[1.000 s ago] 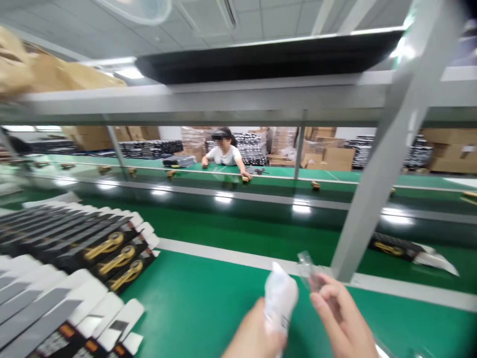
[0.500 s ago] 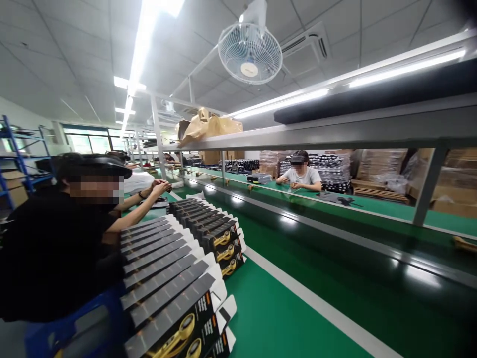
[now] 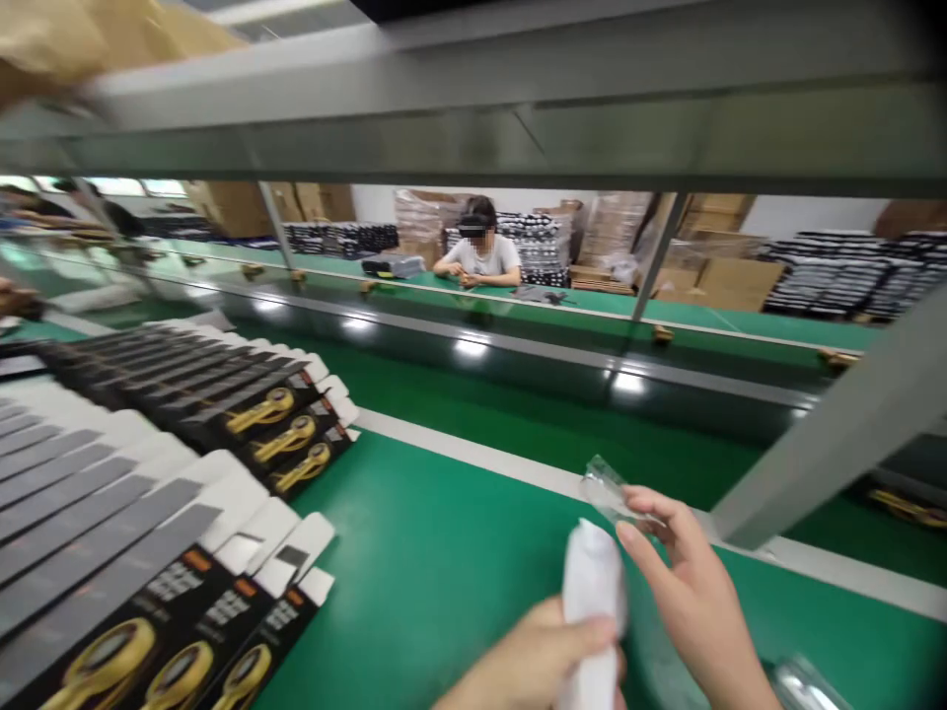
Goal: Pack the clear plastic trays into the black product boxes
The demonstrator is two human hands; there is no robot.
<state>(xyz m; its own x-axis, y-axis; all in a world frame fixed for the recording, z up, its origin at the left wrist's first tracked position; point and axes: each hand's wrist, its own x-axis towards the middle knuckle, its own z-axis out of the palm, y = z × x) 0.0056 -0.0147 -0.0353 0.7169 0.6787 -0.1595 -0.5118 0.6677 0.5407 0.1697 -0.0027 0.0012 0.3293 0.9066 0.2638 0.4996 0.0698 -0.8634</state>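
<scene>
My left hand [image 3: 551, 651] is wrapped around a long white wrapped item [image 3: 594, 582], held upright above the green work surface; what lies inside the wrapping cannot be seen. To its right, my right hand [image 3: 685, 567] pinches a small clear plastic piece [image 3: 608, 488] between thumb and fingers. The two held things are close together, and the plastic piece is a little higher and farther away. Below my right wrist lies another clear plastic piece [image 3: 806, 685], partly cut off by the frame edge.
Stacked black printed boxes [image 3: 170, 611] with open white flaps fill the left side, with a second stack [image 3: 281, 424] behind. A slanted metal post [image 3: 829, 434] stands at right; a shelf beam [image 3: 473, 108] crosses overhead. A co-worker [image 3: 480, 251] sits across the line.
My view has swung down and to the right. Both my hands have come into view with the white wrapped item and the clear plastic piece. The co-worker on the left is mostly out of view.
</scene>
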